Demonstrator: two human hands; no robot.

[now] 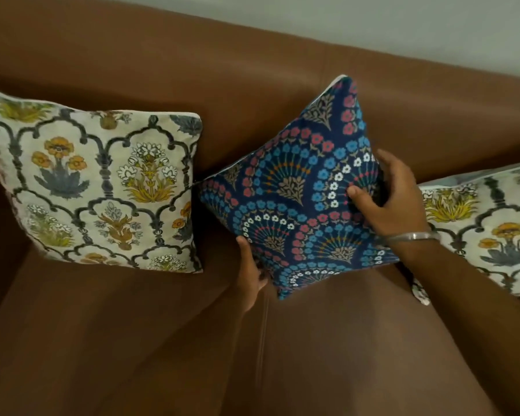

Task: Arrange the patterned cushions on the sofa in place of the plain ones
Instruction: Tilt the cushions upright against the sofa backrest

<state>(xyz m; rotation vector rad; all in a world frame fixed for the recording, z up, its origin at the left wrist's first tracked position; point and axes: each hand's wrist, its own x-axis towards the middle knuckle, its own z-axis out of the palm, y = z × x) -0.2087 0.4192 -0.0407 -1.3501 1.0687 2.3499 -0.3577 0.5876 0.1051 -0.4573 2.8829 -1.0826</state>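
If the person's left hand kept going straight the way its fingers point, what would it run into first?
The left hand already grips the lower edge of the blue cushion, fingers pointing up and away. Pushing on, it would press further into that cushion, then probably the sofa's backrest behind it, though depth is hard to judge.

navy cushion (pixel 294 187) tilted (corner up), mid sofa (pixel 132 325)

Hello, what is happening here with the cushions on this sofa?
A person is setting a blue cushion on the brown sofa. The left hand grips its lower corner, and the right hand holds its right side. It stands tilted on a corner, between two cream cushions, one at the left and one at the right. No plain cushions show.
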